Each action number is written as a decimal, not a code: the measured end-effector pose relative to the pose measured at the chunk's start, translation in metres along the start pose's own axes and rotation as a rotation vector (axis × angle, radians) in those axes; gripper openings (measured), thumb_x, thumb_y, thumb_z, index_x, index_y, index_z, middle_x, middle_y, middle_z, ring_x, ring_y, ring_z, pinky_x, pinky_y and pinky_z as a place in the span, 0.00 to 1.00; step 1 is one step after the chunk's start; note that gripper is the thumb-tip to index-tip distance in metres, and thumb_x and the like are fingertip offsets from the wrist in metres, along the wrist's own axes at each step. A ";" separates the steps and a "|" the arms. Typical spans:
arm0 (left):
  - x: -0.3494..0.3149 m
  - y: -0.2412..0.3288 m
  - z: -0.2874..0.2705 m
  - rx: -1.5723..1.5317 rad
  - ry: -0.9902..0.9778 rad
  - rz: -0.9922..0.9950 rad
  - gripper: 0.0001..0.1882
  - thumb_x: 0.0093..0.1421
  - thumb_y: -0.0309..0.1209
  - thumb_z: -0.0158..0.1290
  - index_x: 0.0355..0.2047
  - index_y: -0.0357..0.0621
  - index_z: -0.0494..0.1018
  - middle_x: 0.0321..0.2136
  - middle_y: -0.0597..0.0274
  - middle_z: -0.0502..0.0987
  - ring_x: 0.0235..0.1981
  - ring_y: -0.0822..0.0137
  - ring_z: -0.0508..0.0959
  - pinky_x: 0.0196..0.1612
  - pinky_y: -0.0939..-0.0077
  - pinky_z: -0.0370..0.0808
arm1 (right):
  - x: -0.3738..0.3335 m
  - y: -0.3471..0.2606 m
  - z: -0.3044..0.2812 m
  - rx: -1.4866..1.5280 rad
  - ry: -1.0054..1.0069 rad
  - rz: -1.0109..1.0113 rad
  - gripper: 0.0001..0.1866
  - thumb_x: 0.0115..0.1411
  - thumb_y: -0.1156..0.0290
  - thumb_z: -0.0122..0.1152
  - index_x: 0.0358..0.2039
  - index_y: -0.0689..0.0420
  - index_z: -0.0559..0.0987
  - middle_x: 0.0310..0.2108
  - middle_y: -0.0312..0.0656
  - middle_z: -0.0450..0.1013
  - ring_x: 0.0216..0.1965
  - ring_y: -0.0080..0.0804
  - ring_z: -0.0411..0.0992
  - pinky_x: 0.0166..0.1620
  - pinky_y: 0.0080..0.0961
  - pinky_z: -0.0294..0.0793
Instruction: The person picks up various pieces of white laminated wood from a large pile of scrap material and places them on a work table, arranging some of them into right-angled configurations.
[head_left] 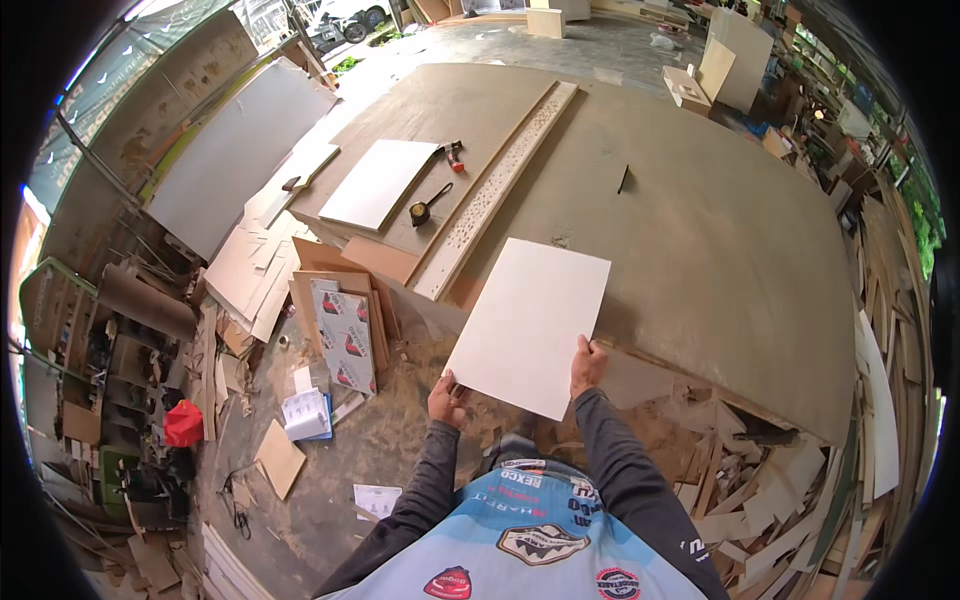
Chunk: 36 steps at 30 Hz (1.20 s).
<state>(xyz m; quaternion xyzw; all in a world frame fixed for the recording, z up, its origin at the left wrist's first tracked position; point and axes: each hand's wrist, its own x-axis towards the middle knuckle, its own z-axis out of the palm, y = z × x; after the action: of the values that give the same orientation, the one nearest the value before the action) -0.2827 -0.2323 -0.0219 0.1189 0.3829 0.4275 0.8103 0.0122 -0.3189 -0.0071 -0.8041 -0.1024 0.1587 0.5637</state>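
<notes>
A white rectangular board (530, 325) is held in front of me by both hands, its far end over the edge of the large worktable (720, 270). My left hand (447, 400) grips its near left corner. On the board's right edge, my right hand (588, 367) is closed with the thumb on top. Left of it on the table lies a long narrow strip of speckled board (500, 185) with raised wooden edges. Beyond that strip are a tape measure (420, 212), a hammer (453, 158) with a red-and-black handle and another white panel (380, 184).
A dark pencil-like stick (624, 179) lies on the table. Boards (345, 335) lean against the table's left side. Papers (306, 414) and a loose wood piece (280, 458) are on the floor. Offcuts (770, 500) pile up at the lower right; planks (885, 300) line the right side.
</notes>
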 end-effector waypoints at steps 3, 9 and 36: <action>0.041 0.007 0.028 0.022 0.071 0.007 0.12 0.69 0.33 0.49 0.48 0.39 0.72 0.41 0.59 0.77 0.38 0.65 0.78 0.32 0.79 0.78 | 0.030 0.004 0.027 -0.230 0.113 -0.193 0.17 0.58 0.64 0.61 0.24 0.67 0.72 0.17 0.45 0.66 0.22 0.38 0.63 0.33 0.35 0.68; 0.116 0.061 -0.024 0.089 -0.155 -0.021 0.06 0.67 0.27 0.49 0.39 0.37 0.73 0.29 0.65 0.75 0.21 0.74 0.69 0.26 0.80 0.71 | 0.018 -0.067 0.073 -0.343 0.149 -0.544 0.11 0.49 0.73 0.64 0.35 0.61 0.81 0.39 0.48 0.72 0.44 0.44 0.68 0.48 0.43 0.69; 0.175 -0.005 0.053 0.659 0.272 0.415 0.18 0.66 0.33 0.50 0.50 0.33 0.71 0.47 0.51 0.76 0.48 0.59 0.75 0.53 0.61 0.72 | 0.106 0.003 0.002 0.750 -0.778 0.169 0.15 0.55 0.67 0.58 0.40 0.63 0.77 0.36 0.42 0.76 0.40 0.32 0.75 0.43 0.33 0.75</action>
<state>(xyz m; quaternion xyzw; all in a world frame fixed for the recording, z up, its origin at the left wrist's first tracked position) -0.1823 -0.0910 -0.0792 0.3890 0.5709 0.4481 0.5675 0.1103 -0.2820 -0.0252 -0.4354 -0.1748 0.5146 0.7177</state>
